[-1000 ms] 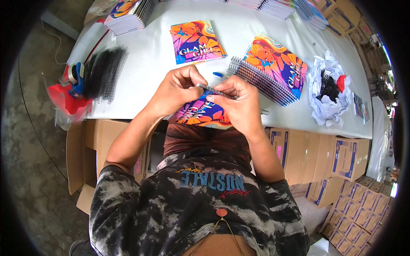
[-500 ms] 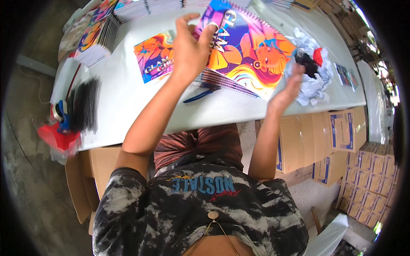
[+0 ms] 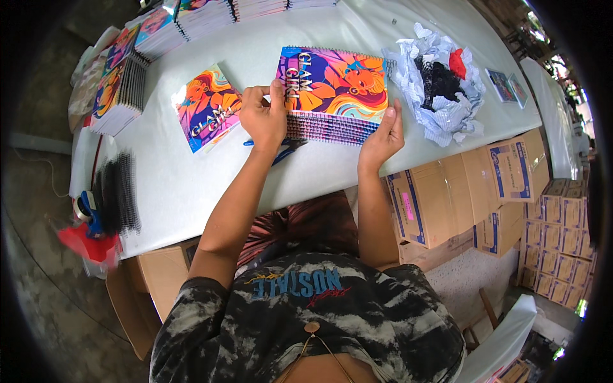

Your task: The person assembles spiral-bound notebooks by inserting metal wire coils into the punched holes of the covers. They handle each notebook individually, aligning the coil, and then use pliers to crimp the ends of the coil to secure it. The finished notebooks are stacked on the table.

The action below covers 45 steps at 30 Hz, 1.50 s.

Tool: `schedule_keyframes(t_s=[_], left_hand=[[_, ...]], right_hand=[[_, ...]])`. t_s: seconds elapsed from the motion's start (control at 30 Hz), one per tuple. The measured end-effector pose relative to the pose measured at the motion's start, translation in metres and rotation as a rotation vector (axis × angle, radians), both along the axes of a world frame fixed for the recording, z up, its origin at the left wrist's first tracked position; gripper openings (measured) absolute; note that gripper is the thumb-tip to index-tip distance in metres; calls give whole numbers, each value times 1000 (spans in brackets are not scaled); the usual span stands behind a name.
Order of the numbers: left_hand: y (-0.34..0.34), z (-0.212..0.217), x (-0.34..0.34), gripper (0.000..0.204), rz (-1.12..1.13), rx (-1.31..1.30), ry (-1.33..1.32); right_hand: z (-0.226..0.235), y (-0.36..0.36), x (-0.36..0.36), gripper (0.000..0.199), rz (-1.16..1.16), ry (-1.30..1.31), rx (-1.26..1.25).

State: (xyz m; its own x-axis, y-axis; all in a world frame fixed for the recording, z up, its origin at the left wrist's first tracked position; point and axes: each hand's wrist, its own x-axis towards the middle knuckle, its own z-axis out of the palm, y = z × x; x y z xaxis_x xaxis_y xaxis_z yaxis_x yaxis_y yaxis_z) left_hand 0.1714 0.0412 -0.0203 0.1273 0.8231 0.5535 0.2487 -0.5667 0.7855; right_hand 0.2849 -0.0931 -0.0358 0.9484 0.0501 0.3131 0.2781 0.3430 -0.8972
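Observation:
A stack of spiral notebooks [image 3: 333, 83] with a colourful illustrated cover lies in front of me, its black wire binding along the far edge. My left hand [image 3: 264, 118] grips the stack's left edge, thumb up against the cover and fingers curled. At the near right corner, my right hand [image 3: 382, 139] holds the other end with its thumb and fingers. Left of the stack rests a loose cover sheet [image 3: 207, 110] with similar artwork. Blue-handled pliers [image 3: 288, 150] are partly hidden behind my left wrist and the stack.
Finished-looking notebook piles [image 3: 121, 92] line the table's far left edge. Black binding wires [image 3: 118, 191] lie beside a blue tape dispenser [image 3: 89, 214]. Crumpled paper [image 3: 447, 121] with black and red scraps sits at right. Cardboard boxes [image 3: 434, 201] stand below the table's right side.
The top notebook, tilted and raised before, now lies level on the stack. My left hand has come down to its left edge, and my right hand has moved in to its right corner.

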Motion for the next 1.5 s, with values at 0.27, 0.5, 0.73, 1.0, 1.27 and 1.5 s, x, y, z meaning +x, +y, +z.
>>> schedule_keyframes(t_s=[0.27, 0.5, 0.73, 1.0, 1.27, 1.5], left_hand=[[24, 13, -22, 16, -109, -130, 39], [64, -18, -171, 56, -77, 133, 1005], [0, 27, -219, 45, -330, 196, 945], [-5, 73, -281, 18, 103, 280, 717], [99, -23, -349, 32, 633, -93, 1027], [80, 34, -315, 29, -47, -499, 22]], right_hand=[[1, -3, 4, 33, -38, -41, -105], [18, -17, -56, 38, -94, -521, -274], [27, 6, -150, 72, 741, -992, -729], [25, 5, -150, 35, 1139, -297, -396], [-13, -5, -142, 12, 1059, 32, -147], [17, -6, -133, 29, 1151, -36, -144]])
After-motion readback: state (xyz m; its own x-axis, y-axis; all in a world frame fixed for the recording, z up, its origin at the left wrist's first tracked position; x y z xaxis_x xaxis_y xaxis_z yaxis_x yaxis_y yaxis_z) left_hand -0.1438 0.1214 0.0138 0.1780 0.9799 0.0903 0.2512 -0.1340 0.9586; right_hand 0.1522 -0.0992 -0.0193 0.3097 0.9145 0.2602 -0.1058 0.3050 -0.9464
